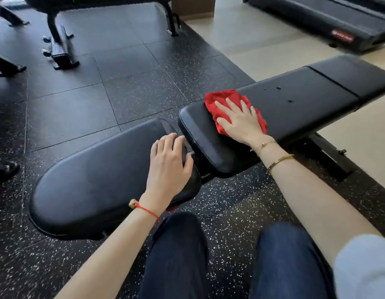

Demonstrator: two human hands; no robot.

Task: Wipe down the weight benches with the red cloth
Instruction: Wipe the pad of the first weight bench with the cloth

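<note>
A black padded weight bench lies across the view in two parts: a seat pad at the left and a long back pad running to the upper right. The crumpled red cloth lies on the near end of the back pad. My right hand presses flat on the cloth with fingers spread. My left hand rests on the right end of the seat pad, its fingers bent over the edge by the gap between the pads. A few droplets dot the back pad beyond the cloth.
Speckled black rubber tiles cover the floor; pale flooring starts at the upper right. Another bench's frame and feet stand at the upper left. A treadmill sits at the top right. My knees are below the bench.
</note>
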